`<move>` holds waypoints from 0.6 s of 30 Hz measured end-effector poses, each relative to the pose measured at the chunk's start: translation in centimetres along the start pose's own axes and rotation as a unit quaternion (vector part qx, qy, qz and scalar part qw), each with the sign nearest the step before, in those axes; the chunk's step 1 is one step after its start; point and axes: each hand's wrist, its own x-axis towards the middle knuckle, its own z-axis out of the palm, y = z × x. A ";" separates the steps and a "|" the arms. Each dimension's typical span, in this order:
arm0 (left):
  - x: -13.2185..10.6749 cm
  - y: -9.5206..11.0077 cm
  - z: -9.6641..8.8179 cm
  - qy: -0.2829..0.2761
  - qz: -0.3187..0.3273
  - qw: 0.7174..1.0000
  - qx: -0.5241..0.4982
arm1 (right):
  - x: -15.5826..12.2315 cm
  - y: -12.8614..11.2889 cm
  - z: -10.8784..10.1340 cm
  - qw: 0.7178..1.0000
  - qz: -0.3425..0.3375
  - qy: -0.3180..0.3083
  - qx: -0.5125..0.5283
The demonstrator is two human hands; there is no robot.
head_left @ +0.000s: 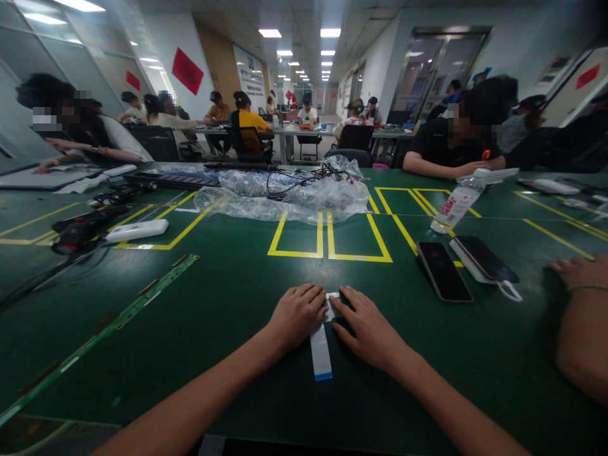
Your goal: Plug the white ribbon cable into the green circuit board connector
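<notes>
A white flat ribbon cable with a blue end lies on the green table in front of me, folded near its far part. My left hand rests over the cable's left side, fingers close together, gripping its edge near the fold. On the other side, my right hand has its fingers apart, with the index fingertip touching the folded part. Both hands hide some of the cable.
A long green circuit board strip lies at left. Clear plastic wrap with black cables sits ahead. Phones and a tilted bottle are at right. Another person's arm rests at the right edge. People sit opposite.
</notes>
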 end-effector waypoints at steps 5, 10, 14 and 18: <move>-1.1 -1.3 -1.5 -0.055 -0.073 0.996 0.014 | -0.1 0.3 -0.2 1.000 0.008 -0.015 0.020; -5.5 -5.9 -3.1 -0.102 -0.218 0.969 0.064 | -0.3 0.4 -0.8 0.998 0.028 -0.045 0.045; -12.3 -11.9 -3.3 -0.090 -0.321 0.937 0.106 | -0.5 0.5 -1.1 0.996 0.038 -0.057 0.056; -19.9 -17.3 -3.9 -0.055 -0.421 0.887 0.182 | -0.6 0.6 -1.0 0.996 0.039 -0.054 0.066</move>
